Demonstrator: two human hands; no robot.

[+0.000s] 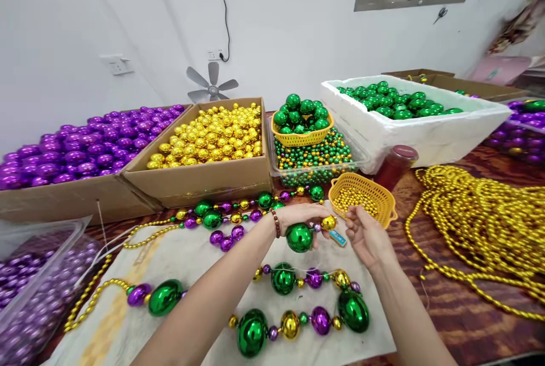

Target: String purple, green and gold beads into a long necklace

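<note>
My left hand (300, 215), a brown bead bracelet on its wrist, is closed on a bead strand above the white cloth (191, 269). A large green bead (299, 238) hangs under the palm, with a small purple bead and a gold bead (328, 222) at the fingertips. My right hand (368, 238) has its fingers pinched just in front of the yellow basket (392, 215) of small gold beads; whatever they hold is too small to make out. Below, a necklace of green, purple and gold beads (290, 325) lies in a loop. A small blue packet (338, 238) sits between my hands.
Cardboard boxes of purple balls (85, 150) and gold balls (213, 133) stand at the back left. A clear tub (276, 172) carries a basket of green balls; a white foam box (426, 133) is right of it. Beside a dark red canister (395, 166) lie gold bead strings (481, 230).
</note>
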